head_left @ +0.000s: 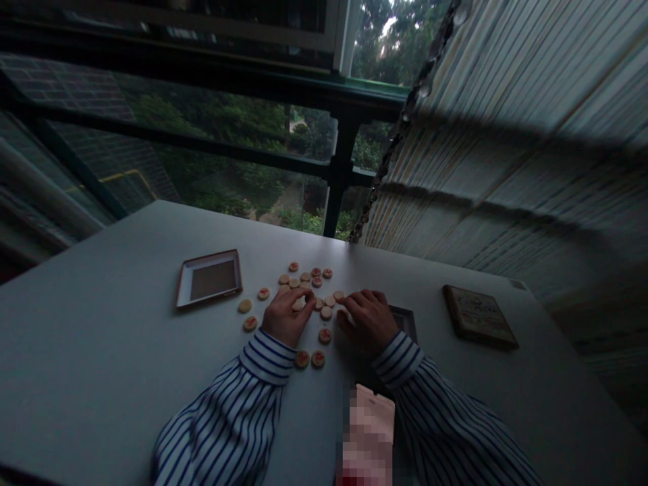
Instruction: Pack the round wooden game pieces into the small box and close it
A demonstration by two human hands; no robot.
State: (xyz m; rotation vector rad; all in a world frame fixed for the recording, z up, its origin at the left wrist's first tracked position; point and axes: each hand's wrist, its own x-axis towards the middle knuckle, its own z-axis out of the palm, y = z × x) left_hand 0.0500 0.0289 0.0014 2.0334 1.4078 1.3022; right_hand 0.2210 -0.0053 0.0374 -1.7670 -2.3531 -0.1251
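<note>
My left hand [286, 314] is over the scattered round xiangqi pieces, thumb and forefinger pinched around one piece seen edge-on. My right hand [370, 320] is lowered at the right side of the group. Its forefinger reaches to a plain-faced piece [338, 295], while the thumb stays apart below. Between the hands lie more plain pieces, such as one xiangqi piece [326, 313]. Several show red characters, among them a red-marked piece [325, 335] nearer me and another red-marked piece [293, 267] at the far side. Part of the group is hidden behind my left fingers.
A shallow box lid or tray [212, 277] lies left of the pieces. Another dark tray [406, 322] is partly covered by my right hand. A closed flat box [480, 316] sits farther right on the white table [116, 317]. A pixelated pinkish object [372, 432] is near me.
</note>
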